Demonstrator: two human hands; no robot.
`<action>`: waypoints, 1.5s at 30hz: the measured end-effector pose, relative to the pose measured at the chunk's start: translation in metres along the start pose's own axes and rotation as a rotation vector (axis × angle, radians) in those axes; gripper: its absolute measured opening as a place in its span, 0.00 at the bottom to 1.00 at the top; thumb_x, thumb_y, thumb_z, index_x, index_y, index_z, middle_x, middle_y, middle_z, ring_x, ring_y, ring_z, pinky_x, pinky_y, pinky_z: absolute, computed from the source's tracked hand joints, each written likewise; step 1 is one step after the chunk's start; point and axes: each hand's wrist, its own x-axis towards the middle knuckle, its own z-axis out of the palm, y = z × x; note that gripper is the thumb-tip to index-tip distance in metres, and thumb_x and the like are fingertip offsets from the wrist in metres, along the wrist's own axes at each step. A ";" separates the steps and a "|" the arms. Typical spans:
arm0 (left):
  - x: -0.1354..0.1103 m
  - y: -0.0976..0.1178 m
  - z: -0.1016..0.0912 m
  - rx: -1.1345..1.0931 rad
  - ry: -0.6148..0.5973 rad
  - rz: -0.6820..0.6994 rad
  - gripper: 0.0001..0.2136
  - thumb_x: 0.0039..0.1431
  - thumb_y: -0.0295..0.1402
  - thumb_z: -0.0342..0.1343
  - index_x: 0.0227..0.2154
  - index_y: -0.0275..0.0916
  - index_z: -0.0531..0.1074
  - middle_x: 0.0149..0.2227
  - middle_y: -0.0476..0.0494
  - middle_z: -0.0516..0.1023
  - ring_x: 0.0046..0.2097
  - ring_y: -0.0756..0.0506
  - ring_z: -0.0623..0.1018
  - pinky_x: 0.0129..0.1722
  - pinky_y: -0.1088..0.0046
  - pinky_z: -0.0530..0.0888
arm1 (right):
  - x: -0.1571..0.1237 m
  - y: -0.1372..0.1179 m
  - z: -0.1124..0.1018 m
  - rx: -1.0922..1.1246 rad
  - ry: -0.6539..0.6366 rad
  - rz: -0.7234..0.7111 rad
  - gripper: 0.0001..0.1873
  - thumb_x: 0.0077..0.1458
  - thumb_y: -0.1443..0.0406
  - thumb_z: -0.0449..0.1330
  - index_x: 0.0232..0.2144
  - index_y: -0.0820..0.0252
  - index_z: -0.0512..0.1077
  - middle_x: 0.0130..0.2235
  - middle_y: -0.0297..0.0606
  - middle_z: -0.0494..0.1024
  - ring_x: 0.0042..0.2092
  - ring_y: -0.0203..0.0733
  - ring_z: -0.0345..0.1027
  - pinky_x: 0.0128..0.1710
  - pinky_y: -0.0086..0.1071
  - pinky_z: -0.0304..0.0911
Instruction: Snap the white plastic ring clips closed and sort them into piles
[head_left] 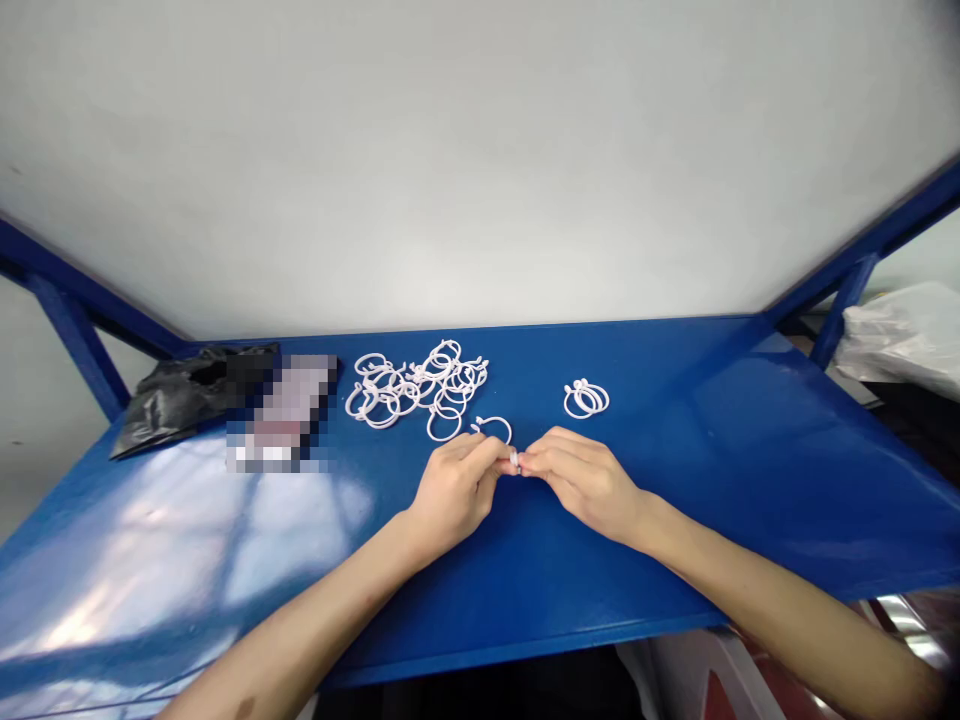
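Black bag (161, 410) lies on blue table (525, 570), contents hidden. Left hand (459, 490) and right hand (592, 482) pinch a small white piece (514, 459); white rings (424, 378) lie heaped beyond.

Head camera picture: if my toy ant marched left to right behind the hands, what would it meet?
Crumpled black plastic bag, blurred-out oblong thing, jumbled pile of thin white rings, single thin white ring, small cluster of overlapping white rings, crumpled whitish see-through plastic bag.
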 end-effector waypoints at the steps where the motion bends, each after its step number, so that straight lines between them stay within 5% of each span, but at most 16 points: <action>1: 0.000 0.000 0.000 0.004 -0.007 0.008 0.11 0.65 0.19 0.47 0.35 0.40 0.70 0.29 0.52 0.79 0.30 0.51 0.78 0.32 0.78 0.73 | -0.001 0.000 0.000 -0.001 -0.001 -0.012 0.08 0.66 0.74 0.56 0.41 0.59 0.73 0.36 0.39 0.81 0.37 0.39 0.73 0.36 0.34 0.73; 6: 0.006 -0.007 -0.003 0.156 -0.096 -0.005 0.08 0.70 0.29 0.49 0.36 0.40 0.72 0.30 0.49 0.78 0.31 0.49 0.77 0.33 0.74 0.73 | 0.000 0.009 0.004 -0.081 -0.011 0.018 0.07 0.67 0.72 0.56 0.42 0.60 0.73 0.37 0.38 0.81 0.38 0.39 0.73 0.38 0.33 0.72; 10: 0.010 -0.016 -0.005 0.437 -0.176 0.018 0.10 0.67 0.39 0.57 0.44 0.38 0.74 0.38 0.43 0.80 0.40 0.42 0.76 0.40 0.64 0.73 | 0.007 0.025 -0.007 -0.407 -0.039 0.158 0.08 0.69 0.69 0.54 0.42 0.59 0.75 0.41 0.40 0.81 0.42 0.43 0.73 0.43 0.37 0.70; 18: 0.011 -0.023 -0.012 0.534 -0.250 0.142 0.09 0.70 0.30 0.52 0.36 0.40 0.76 0.38 0.45 0.79 0.39 0.44 0.71 0.39 0.65 0.66 | -0.001 0.067 -0.047 -0.831 0.023 0.403 0.11 0.68 0.65 0.56 0.43 0.59 0.79 0.40 0.44 0.80 0.42 0.51 0.68 0.38 0.42 0.68; 25: 0.012 -0.016 -0.014 0.418 -0.149 0.239 0.07 0.68 0.27 0.54 0.41 0.43 0.76 0.44 0.45 0.80 0.42 0.45 0.74 0.41 0.66 0.67 | 0.007 0.038 -0.025 -0.359 0.006 0.278 0.10 0.69 0.62 0.56 0.44 0.56 0.77 0.42 0.41 0.81 0.45 0.47 0.72 0.48 0.45 0.69; 28: 0.011 -0.015 -0.016 0.412 -0.135 0.314 0.07 0.68 0.26 0.54 0.42 0.43 0.76 0.45 0.45 0.80 0.43 0.45 0.74 0.42 0.66 0.67 | 0.004 0.023 -0.006 -0.142 -0.056 0.336 0.11 0.67 0.60 0.59 0.48 0.57 0.75 0.39 0.38 0.81 0.40 0.43 0.75 0.44 0.39 0.72; 34: 0.013 -0.008 -0.012 0.418 -0.083 0.343 0.05 0.67 0.26 0.54 0.39 0.41 0.74 0.42 0.45 0.79 0.42 0.46 0.74 0.41 0.69 0.68 | 0.001 0.015 0.007 0.004 0.094 0.444 0.06 0.66 0.65 0.58 0.44 0.56 0.74 0.38 0.35 0.82 0.37 0.38 0.78 0.38 0.31 0.74; 38: 0.013 -0.006 -0.013 0.432 0.038 0.208 0.04 0.66 0.34 0.58 0.36 0.39 0.73 0.36 0.44 0.78 0.38 0.45 0.74 0.40 0.65 0.67 | 0.002 0.016 0.002 0.005 0.143 0.454 0.09 0.66 0.64 0.58 0.48 0.56 0.72 0.35 0.34 0.81 0.36 0.38 0.78 0.36 0.30 0.74; 45: 0.012 -0.008 -0.010 0.162 -0.094 -0.160 0.08 0.70 0.35 0.52 0.35 0.40 0.74 0.33 0.49 0.81 0.36 0.47 0.77 0.40 0.68 0.69 | -0.001 0.012 0.005 0.055 0.025 0.349 0.08 0.67 0.65 0.57 0.47 0.55 0.74 0.40 0.36 0.83 0.36 0.37 0.77 0.37 0.30 0.73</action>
